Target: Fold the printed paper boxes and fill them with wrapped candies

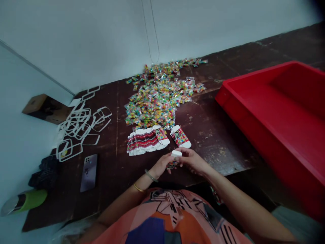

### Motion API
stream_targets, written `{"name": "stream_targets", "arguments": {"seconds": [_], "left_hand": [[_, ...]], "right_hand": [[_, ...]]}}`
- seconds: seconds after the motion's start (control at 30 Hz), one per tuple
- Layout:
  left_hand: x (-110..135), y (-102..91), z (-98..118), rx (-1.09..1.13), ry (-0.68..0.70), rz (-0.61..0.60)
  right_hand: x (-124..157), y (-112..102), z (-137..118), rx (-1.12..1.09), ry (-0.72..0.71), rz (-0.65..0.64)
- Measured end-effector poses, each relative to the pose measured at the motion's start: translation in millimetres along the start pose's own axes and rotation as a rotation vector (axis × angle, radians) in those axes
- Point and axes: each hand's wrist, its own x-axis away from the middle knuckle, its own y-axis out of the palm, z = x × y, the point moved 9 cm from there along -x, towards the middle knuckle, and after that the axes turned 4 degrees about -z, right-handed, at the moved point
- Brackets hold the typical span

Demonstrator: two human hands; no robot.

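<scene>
Near the table's front edge, my left hand [163,165] and my right hand [192,160] both grip a small printed carton [172,165] with a white flap at its top. The fingers of each hand are closed around its sides. Just beyond them lies a fanned row of flat printed cartons [144,141], overlapping one another. To its right is a smaller stack of the same flat cartons [180,136]. Behind these spreads a large heap of small clear packets of colourful candy [154,101], reaching back to the wall.
A large red tray [269,101] stands at the right. On the left are tangled white paper bands [82,123], a cardboard box [48,109], a phone [88,173], a dark cloth [45,173] and a green-and-clear container [31,200]. A cord loop [155,37] hangs against the wall.
</scene>
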Motion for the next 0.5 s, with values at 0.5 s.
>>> {"name": "stream_targets", "arguments": {"seconds": [0.5], "left_hand": [[-8.1,20.3,5.4,0.294,-0.082,-0.124]], "right_hand": [[24.5,-2.5,-74.7,0.768,-0.490,0.016]]}}
